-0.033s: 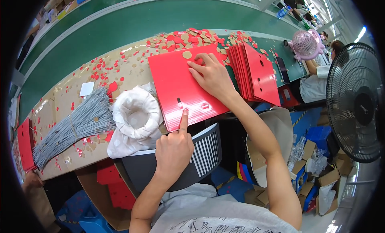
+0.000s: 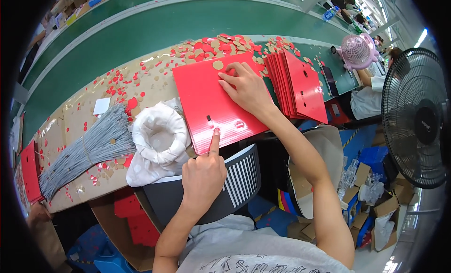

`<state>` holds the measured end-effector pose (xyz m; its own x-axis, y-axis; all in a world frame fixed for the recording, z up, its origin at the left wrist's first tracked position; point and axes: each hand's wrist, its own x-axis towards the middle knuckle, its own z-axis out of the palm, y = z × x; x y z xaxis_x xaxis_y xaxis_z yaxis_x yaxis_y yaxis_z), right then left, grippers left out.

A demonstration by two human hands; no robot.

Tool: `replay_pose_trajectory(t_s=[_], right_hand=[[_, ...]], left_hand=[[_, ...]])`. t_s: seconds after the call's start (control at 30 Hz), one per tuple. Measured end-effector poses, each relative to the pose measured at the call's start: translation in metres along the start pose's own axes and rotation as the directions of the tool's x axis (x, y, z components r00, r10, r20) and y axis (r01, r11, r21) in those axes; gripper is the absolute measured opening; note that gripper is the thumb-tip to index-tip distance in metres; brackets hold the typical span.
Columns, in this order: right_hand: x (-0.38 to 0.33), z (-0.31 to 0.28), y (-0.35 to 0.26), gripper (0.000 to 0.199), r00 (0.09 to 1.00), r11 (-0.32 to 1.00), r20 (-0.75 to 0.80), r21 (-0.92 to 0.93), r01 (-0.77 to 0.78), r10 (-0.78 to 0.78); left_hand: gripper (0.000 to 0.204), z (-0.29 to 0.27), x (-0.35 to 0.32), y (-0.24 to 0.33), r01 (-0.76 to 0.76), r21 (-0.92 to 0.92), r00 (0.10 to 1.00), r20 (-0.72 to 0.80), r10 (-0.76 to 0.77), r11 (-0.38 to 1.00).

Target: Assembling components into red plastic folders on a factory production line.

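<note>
A red corrugated plastic sheet [image 2: 206, 94] lies before me, slanted over the table's front edge. My left hand [image 2: 203, 179] points at its near part, the index fingertip touching the sheet beside a small dark slot while the other fingers curl, nothing seen in them. On the sheet's far right part rests my right hand [image 2: 246, 87], fingers bent and apart, thumb toward the left. A tan disc [image 2: 218, 65] sits on the sheet just left of those fingers. Whatever lies under the right fingertips is partly hidden.
Folded red sheets with holes [image 2: 305, 87] stand at the right. Red and tan discs [image 2: 206, 48] litter the table. Left are a white bag with an open mouth [image 2: 159, 132] and a bundle of grey ties [image 2: 89, 143]. A black fan [image 2: 416, 118] stands far right.
</note>
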<state>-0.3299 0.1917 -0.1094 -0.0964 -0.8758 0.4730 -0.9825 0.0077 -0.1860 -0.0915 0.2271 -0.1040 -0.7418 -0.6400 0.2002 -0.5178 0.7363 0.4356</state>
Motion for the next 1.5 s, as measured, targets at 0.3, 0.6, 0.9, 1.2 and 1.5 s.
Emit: replay_pose_trajectory(t_s=[0.3,0.6,0.9,1.2,1.5], right_hand=[[0.009,0.007,0.016,0.032,0.998,0.984,-0.065,-0.176,-0.028,0.017],[0.015,0.008,0.017,0.030,0.998,0.996,0.038,-0.073,0.056,-0.053],[0.030,0.017,0.029,0.034,0.997,0.998,-0.055,-0.045,-0.049,0.046],[0.067,-0.007,0.040,0.036,0.917,0.999,0.398,0.053,-0.004,-0.017],[0.071,-0.038,0.027,0.052,0.938,0.999,0.345,-0.005,0.039,-0.035]], left_hand=[[0.057,0.004,-0.001,-0.005,-0.011,-0.040,0.999,-0.039,0.009,0.999],[0.057,0.004,-0.001,-0.006,-0.008,-0.068,1.000,-0.019,0.006,0.998],[0.055,0.001,-0.001,-0.003,0.015,-0.088,1.000,-0.011,-0.016,0.996],[0.058,0.005,-0.003,-0.005,-0.018,-0.064,0.999,-0.048,0.015,0.998],[0.053,0.001,-0.004,-0.002,0.050,-0.093,0.999,-0.006,-0.050,0.994]])
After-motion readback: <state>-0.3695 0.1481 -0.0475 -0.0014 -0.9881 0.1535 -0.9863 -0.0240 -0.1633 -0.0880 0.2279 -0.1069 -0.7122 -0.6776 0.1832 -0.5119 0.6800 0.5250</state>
